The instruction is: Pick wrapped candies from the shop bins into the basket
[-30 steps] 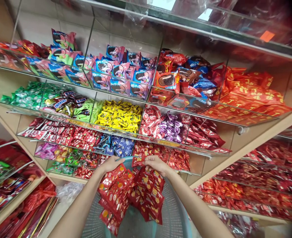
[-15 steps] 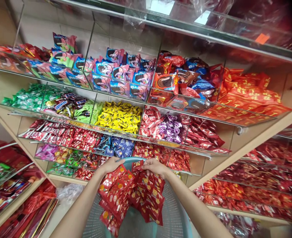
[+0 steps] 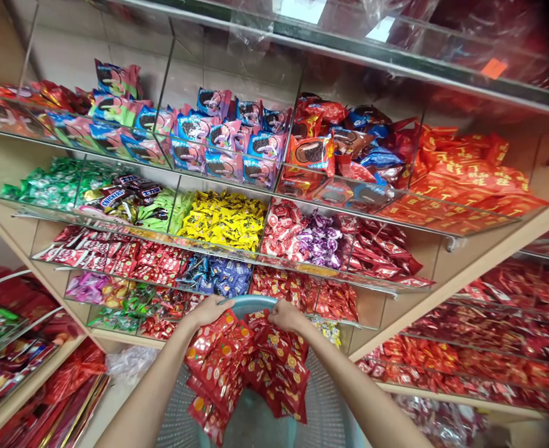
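Note:
My left hand (image 3: pixel 211 309) is closed at the top of a bunch of red candy packets (image 3: pixel 219 351) with orange fruit prints, close to the basket's far rim. Its fingertips are mostly hidden. Across from it, my right hand (image 3: pixel 283 314) has its fingers closed on the upper end of a second bunch of red candy packets (image 3: pixel 281 367), printed with orange slices. Both bunches hang down inside a blue-green plastic basket (image 3: pixel 327 389) with perforated walls. The basket's grey-green bottom shows below the packets.
A shelf unit with clear dividers stands ahead, holding yellow-wrapped candies (image 3: pixel 225 218), blue-and-pink cookie packs (image 3: pixel 221 137) and orange packets (image 3: pixel 470 168). More red packets (image 3: pixel 278 286) lie in a bin just beyond the basket. Side shelves (image 3: pixel 442 404) flank it, and a clear plastic bag (image 3: pixel 132 364) lies lower left.
My right hand has shifted slightly, its fingers now more tightly curled over the tops of the packets. The small packet end that stuck up beside it is lower. My left hand stays put.

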`<state>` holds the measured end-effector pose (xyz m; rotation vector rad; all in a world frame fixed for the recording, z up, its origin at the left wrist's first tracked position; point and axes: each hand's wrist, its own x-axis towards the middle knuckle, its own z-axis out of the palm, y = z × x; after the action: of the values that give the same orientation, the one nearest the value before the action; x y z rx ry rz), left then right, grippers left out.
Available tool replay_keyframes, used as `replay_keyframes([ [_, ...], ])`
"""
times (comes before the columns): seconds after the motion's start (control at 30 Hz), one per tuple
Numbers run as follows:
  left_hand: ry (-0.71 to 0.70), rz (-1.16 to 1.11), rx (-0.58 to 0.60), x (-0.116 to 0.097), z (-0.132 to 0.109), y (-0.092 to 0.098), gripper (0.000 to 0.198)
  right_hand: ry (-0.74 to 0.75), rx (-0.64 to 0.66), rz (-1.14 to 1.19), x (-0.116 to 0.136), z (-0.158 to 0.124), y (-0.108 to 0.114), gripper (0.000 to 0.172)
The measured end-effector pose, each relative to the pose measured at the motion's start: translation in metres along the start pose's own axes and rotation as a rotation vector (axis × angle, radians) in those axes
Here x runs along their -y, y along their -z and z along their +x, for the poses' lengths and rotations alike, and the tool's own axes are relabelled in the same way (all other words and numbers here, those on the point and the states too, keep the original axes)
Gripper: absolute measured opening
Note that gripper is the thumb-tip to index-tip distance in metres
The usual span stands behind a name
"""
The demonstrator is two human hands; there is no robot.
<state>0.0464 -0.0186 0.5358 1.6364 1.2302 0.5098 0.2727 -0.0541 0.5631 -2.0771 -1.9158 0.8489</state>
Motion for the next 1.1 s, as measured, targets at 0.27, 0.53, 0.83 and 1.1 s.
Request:
replay_keyframes([
  [0.27,0.005,-0.012,0.005,0.000,0.000,0.000,0.048,-0.028,-0.082,-0.182,0.007,-0.001,0.001,0.010],
  [0.53,0.004,-0.044,0.021,-0.002,-0.001,0.000,0.046,0.014,-0.192,-0.165,-0.009,0.024,0.026,0.018],
  [0.83,-0.004,-0.028,0.002,-0.003,-0.001,0.000,0.046,0.096,-0.272,-0.119,0.004,0.073,0.005,0.025],
  [1.1,-0.004,-0.033,0.005,0.002,0.001,0.001,0.052,0.064,-0.278,-0.089,0.023,0.099,-0.020,0.044],
])
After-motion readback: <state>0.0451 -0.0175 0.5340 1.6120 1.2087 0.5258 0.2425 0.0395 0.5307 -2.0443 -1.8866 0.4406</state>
